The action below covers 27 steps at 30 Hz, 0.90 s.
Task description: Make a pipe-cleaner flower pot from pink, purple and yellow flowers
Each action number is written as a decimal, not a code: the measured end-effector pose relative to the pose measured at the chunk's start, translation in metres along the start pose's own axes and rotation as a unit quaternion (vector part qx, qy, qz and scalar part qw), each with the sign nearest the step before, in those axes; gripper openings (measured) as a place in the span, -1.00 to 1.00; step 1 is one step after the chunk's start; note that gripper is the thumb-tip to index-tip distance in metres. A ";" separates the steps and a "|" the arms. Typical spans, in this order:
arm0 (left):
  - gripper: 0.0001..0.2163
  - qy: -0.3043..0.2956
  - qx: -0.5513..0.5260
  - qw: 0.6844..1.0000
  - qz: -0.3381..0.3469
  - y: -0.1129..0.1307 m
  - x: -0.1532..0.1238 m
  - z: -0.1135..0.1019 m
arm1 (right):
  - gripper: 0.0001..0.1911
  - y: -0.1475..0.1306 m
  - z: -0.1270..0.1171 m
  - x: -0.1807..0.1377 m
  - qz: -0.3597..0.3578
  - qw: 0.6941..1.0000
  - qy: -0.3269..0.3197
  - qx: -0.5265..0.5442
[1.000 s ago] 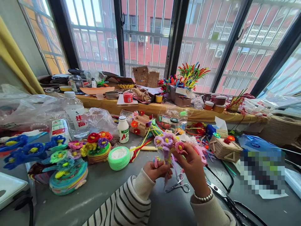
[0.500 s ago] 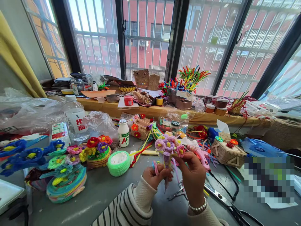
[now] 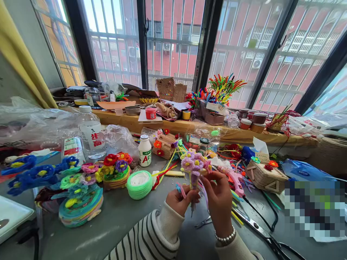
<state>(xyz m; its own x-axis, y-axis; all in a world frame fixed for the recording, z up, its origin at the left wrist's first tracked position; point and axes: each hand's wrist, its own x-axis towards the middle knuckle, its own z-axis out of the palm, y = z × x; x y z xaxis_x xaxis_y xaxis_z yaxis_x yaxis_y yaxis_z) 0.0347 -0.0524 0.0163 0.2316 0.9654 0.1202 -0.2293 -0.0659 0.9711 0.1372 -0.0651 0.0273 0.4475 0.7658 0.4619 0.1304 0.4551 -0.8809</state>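
My left hand (image 3: 180,200) is closed round the wrapped stems of a small pipe-cleaner flower bouquet (image 3: 195,164), which has lilac, pink and pale yellow blooms and stands upright. The stem ends poke out below the fist. A fuzzy pink and blue loop (image 3: 180,190) sits at the left hand's fingers. My right hand (image 3: 219,195) pinches at the right side of the bouquet, just under the blooms; its fingertips are partly hidden. A lilac strip (image 3: 205,196) hangs down between the two hands. Small pliers (image 3: 203,222) lie on the table, partly behind my right wrist.
Large scissors (image 3: 256,225) and a pink glue gun (image 3: 237,183) with its cord lie at right. Pipe-cleaner flower pots (image 3: 81,207), a green ring roll (image 3: 139,193) and a white bottle (image 3: 144,151) stand at left. A twine-wrapped box (image 3: 267,177) is at far right.
My right hand has shifted slightly left and lower on the bouquet, from beside the pink flower towards the wrapped stems. My left hand keeps its hold. The whole view has moved a little.
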 end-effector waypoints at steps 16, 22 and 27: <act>-0.75 0.076 0.132 0.981 0.122 0.012 0.006 -0.018 | -0.78 -0.012 -0.011 0.004 0.097 0.977 -0.187 -0.041; -0.89 0.158 0.209 0.926 0.274 0.016 0.008 -0.022 | -0.76 -0.019 -0.008 -0.001 0.152 0.957 -0.243 -0.035; -0.90 0.201 0.166 0.921 0.290 0.011 0.008 -0.021 | -0.75 -0.021 -0.005 -0.005 0.152 0.959 -0.238 -0.035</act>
<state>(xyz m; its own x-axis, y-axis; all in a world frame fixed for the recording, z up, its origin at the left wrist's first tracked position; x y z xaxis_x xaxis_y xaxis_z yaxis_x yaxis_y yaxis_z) 0.0144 -0.0398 0.0238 -0.2220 0.7543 0.6179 0.1128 -0.6095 0.7847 0.1369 -0.0804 0.0427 0.0229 0.9864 0.1629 0.1245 0.1589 -0.9794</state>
